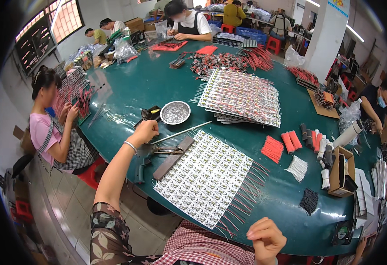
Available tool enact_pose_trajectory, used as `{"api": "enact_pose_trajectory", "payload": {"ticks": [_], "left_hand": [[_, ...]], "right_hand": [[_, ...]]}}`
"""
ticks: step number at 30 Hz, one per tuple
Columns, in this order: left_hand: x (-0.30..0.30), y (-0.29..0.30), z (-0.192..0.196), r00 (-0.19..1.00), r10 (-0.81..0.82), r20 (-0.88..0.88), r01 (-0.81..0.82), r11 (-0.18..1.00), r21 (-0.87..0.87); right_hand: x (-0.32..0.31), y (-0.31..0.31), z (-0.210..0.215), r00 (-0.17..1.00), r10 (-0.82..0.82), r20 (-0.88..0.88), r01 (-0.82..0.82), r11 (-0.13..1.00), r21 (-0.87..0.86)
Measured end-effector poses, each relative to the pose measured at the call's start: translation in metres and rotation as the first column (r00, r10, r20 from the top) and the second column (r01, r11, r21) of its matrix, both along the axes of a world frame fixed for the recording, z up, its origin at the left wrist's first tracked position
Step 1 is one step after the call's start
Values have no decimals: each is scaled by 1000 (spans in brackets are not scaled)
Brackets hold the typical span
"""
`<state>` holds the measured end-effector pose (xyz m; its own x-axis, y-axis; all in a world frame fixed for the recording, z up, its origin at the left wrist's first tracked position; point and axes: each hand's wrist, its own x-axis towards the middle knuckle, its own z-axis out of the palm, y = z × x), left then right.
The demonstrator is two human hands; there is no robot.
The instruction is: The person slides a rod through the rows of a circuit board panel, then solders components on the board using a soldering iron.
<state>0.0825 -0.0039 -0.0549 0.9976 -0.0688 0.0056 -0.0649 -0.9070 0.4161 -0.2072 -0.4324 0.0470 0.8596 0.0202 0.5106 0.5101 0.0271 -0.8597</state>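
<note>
A white panel of many small circuit boards (pixel 204 179) lies before me, with thin red and dark wires along its right side. A dark bar (pixel 174 158) rests across its left edge. My left hand (pixel 144 132) is raised beyond that bar, near a small black holder (pixel 151 113). Its fingers are closed; whatever they may hold is hidden. Off the panel's lower right corner, by the table's near edge, my right hand (pixel 266 238) has its fingers bent together in a pinch. I cannot make out anything in them. A metal bowl (pixel 175 112) of small shiny bits stands beyond my left hand.
A stack of wired panels (pixel 242 96) stands farther back on the green table (pixel 131 88). Red wires (pixel 272 149), white wires (pixel 297 168) and black wires (pixel 309 200) lie in bundles at right, near a cardboard box (pixel 341 172). A person (pixel 54 119) works at left; others sit farther off.
</note>
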Motion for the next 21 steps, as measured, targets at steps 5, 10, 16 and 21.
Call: {"api": "enact_pose_trajectory", "payload": {"ticks": [5, 10, 16, 21], "left_hand": [[1, 4, -16, 983, -19, 184, 12, 999, 37], [5, 8, -13, 998, -14, 68, 10, 999, 46], [7, -2, -12, 989, 50, 141, -43, 998, -54], [17, 1, -20, 982, -13, 188, 51, 979, -198]], "right_hand": [[-18, 3, -21, 992, 69, -107, -67, 997, 30], [-27, 12, -30, 976, 87, -202, -95, 995, -27], [-28, 16, -31, 969, 87, -233, -96, 995, -25], [-28, 16, -27, 961, 92, -262, -102, 995, -24]]}}
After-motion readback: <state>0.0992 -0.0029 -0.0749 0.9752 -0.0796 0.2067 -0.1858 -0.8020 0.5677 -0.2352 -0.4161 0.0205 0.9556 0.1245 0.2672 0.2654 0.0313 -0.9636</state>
